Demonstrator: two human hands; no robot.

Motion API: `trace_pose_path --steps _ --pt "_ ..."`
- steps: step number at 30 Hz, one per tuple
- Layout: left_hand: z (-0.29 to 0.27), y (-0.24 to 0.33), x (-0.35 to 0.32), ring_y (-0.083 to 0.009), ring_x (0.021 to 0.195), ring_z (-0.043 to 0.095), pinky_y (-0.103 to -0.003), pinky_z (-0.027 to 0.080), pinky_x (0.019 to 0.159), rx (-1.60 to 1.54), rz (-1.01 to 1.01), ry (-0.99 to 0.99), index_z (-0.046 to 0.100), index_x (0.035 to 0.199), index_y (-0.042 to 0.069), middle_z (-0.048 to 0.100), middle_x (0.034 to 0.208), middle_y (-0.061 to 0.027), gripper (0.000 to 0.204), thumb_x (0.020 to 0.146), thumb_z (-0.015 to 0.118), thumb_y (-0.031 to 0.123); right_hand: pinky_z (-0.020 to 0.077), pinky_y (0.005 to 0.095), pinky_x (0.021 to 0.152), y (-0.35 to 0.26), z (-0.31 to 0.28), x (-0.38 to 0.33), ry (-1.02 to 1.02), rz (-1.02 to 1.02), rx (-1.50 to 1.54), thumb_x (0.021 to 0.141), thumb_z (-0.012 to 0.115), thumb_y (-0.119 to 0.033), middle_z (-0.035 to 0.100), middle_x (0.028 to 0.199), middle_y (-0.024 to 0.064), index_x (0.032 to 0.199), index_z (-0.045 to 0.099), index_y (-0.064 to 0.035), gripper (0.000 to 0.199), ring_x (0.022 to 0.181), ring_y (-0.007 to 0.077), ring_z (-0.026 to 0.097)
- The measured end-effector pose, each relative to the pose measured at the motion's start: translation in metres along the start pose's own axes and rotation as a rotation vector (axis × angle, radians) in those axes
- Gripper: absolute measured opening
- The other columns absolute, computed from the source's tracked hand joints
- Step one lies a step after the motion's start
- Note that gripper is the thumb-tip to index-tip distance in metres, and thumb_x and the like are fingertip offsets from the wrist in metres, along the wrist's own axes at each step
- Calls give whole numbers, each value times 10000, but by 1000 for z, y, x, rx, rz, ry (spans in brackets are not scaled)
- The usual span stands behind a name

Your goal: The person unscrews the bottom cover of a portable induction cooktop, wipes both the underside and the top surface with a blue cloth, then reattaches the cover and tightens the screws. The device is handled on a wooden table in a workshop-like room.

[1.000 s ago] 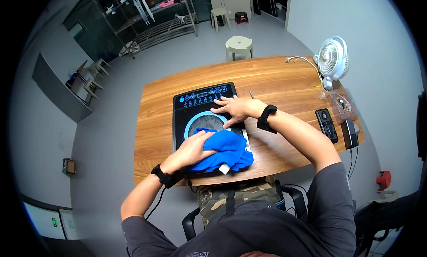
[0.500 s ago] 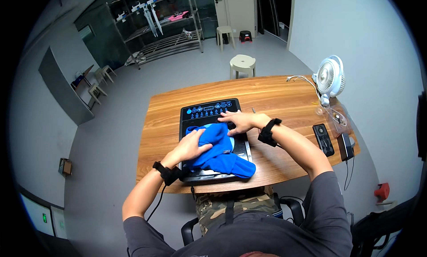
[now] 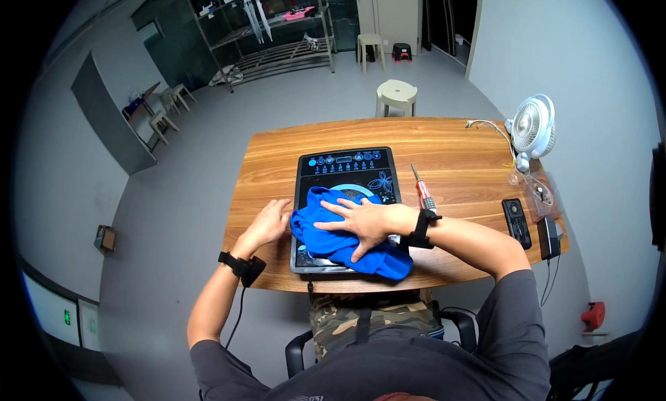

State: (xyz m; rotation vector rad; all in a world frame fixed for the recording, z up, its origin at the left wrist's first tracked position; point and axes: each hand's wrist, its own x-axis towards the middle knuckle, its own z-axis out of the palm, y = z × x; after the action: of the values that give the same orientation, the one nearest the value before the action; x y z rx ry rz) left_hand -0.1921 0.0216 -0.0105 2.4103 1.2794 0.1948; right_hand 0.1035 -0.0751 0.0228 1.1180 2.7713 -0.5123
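A black induction cooker (image 3: 309, 193) with blue markings on its panel lies on the wooden table in front of me. A crumpled blue cloth (image 3: 319, 231) covers much of its lower half, and one end hangs over the near right corner. My right hand (image 3: 357, 224) presses on the cloth with its fingers spread. At the cooker's left edge is my left hand (image 3: 269, 224), off the cloth, with its fingers stretched out and nothing seen in them. Both wrists wear black bands.
Right of the cooker lies a red-handled screwdriver (image 3: 424, 194). Toward the table's right end are a black case (image 3: 516, 224), a dark box (image 3: 549, 239) with cables, a clear plastic container (image 3: 540, 193) and a white fan (image 3: 533, 127). A stool (image 3: 397, 93) stands beyond the table.
My left hand has come off the cloth to the cooker's left edge. My right hand has moved from beside the panel down onto the cloth, uncovering the screwdriver. The head view has shifted slightly.
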Motion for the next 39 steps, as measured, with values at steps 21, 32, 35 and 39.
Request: trace_pose_path --steps 21,32,35,39 --pt "11 14 2 -255 688 713 -397 548 685 -259 -88 -85 448 1513 67 709 753 -148 614 965 702 179 586 485 875 23 -6 -147 405 249 49 713 883 -144 546 1270 161 1397 506 -221 785 1124 406 635" --pt "10 10 5 -236 689 713 -392 559 690 -244 -92 -75 458 1508 75 723 785 -137 627 949 725 166 556 515 948 161 -10 -246 673 968 -143 762 851 -159 557 1283 221 1417 507 -200 741 1153 449 629" --pt "12 8 10 -215 691 711 -373 566 675 -332 -88 -71 439 1509 35 721 801 -123 677 929 759 172 549 541 952 205 28 -254 670 1061 -123 764 840 -150 543 1295 231 1431 486 -199 758 1157 462 623" --pt "14 6 7 -159 720 664 -322 552 664 -357 -171 -23 395 1506 -47 688 821 -90 750 929 786 230 551 549 947 223 63 -239 618 1115 -31 762 848 -171 532 1314 242 1418 481 -190 752 1151 482 618"
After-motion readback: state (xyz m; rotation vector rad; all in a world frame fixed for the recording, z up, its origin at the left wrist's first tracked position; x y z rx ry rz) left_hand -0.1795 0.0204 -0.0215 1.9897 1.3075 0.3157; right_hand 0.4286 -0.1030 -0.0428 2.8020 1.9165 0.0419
